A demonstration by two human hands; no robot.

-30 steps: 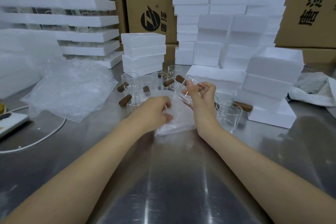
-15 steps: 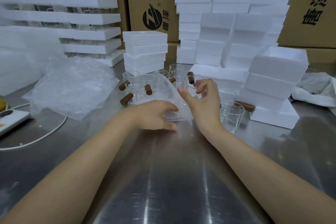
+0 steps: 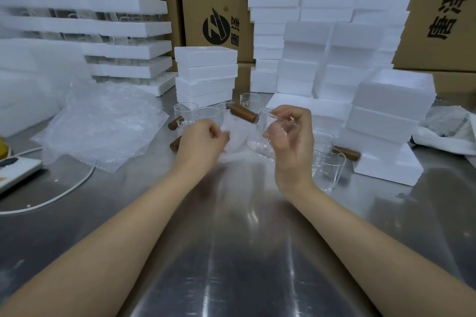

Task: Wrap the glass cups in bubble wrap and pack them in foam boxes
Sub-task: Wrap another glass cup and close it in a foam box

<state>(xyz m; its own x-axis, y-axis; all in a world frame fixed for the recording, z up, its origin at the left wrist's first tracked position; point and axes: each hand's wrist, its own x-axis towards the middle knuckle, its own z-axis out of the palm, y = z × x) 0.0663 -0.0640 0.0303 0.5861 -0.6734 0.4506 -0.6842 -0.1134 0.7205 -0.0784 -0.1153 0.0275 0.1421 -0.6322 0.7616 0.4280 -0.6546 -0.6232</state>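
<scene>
Ideally the right hand [image 3: 288,136], gripping a tilted glass cup [image 3: 268,134], lays it squarely on the bubble wrap sheet [image 3: 233,141] that the closed left hand [image 3: 203,139] pinches above the counter [image 3: 244,252], then rolls snugly

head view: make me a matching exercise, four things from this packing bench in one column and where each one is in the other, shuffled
Things
1. clear glass cup with brown wooden handle
2. loose pile of clear bubble wrap sheets
3. small sheet of bubble wrap
4. white crumpled cloth

Places
A. far right edge of the steel table
B. pinched by the left hand
C. held tilted in the right hand
D. spread on the table to the left of the hands

Pairs: 1-C, 2-D, 3-B, 4-A
</scene>
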